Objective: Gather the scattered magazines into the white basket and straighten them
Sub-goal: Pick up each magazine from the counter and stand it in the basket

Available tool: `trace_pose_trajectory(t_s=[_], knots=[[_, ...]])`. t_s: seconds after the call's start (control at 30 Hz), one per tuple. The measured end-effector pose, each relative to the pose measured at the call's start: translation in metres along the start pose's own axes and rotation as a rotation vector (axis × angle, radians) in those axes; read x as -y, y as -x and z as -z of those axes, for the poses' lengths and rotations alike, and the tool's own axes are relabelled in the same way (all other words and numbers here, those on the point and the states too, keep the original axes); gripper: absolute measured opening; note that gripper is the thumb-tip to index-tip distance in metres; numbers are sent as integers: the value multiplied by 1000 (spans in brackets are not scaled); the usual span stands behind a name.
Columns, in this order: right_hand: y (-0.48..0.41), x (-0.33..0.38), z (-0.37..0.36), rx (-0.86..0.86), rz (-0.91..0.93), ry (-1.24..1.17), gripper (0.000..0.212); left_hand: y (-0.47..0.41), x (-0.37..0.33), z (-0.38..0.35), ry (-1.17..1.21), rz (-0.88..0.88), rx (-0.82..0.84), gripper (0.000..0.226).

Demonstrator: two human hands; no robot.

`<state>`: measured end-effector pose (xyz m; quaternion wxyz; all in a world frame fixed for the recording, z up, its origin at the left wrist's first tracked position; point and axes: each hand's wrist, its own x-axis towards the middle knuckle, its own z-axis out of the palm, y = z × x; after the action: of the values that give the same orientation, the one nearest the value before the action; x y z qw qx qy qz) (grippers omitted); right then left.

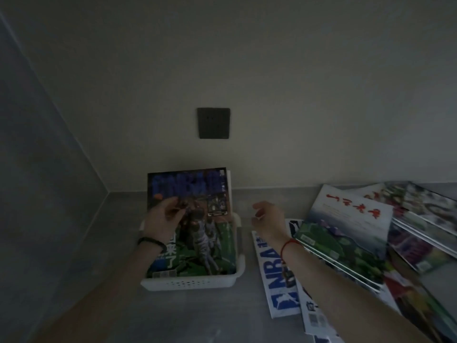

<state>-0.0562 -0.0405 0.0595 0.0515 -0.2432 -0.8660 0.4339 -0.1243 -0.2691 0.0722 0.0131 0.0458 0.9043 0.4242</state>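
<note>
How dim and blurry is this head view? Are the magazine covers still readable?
Head view: very dim and underexposed. The NBA magazine in the white basket is readable, and so is the left hand on it. The loose magazines at the right edge smear with blur. Wide-angle bending shows at the wall edges.

I have one view only, from the head, looking forward and down at the white basket (pixel 193 283) from close above its near side. Wall socket (pixel 214 123) sits above the basket; loose magazines (pixel 346 233) lie right of it.
</note>
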Motion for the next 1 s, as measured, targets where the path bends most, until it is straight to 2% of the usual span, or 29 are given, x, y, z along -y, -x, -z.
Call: trace_pose_trajectory(t_s=[0.1, 0.17, 0.23, 0.33, 0.4, 0.47, 0.53, 0.6, 0.73, 0.87, 0.93, 1.0], knots=[[2, -32, 49, -46, -49, 14, 20, 10, -32, -31, -49, -116, 43, 41], [5, -58, 84, -66, -86, 91, 9, 17, -54, -57, 30, -176, 97, 39], [8, -86, 115, -97, -171, 85, 14, 26, -75, -86, 112, -158, 184, 38], [13, -129, 154, -100, -283, 118, 37, 42, -99, -134, 237, -46, 389, 41], [17, -153, 173, -92, -370, 107, 39, 52, -113, -166, 293, 36, 508, 46], [19, -178, 187, -80, -427, 71, 37, 59, -123, -197, 235, 25, 558, 46], [19, -197, 197, -82, -452, 10, 27, 63, -129, -224, 163, 5, 595, 46], [17, -209, 204, -100, -478, -70, 7, 64, -134, -247, 84, 21, 637, 52], [0, -233, 208, -64, -618, -266, 34, 60, -139, -280, 16, 74, 669, 51], [-15, -251, 204, -68, -685, -413, 47, 54, -140, -299, -121, 83, 612, 52], [-18, -257, 201, -66, -693, -435, 47, 52, -141, -303, -167, 71, 557, 50], [-22, -261, 200, -73, -666, -432, 34, 49, -142, -305, -167, 76, 522, 48]])
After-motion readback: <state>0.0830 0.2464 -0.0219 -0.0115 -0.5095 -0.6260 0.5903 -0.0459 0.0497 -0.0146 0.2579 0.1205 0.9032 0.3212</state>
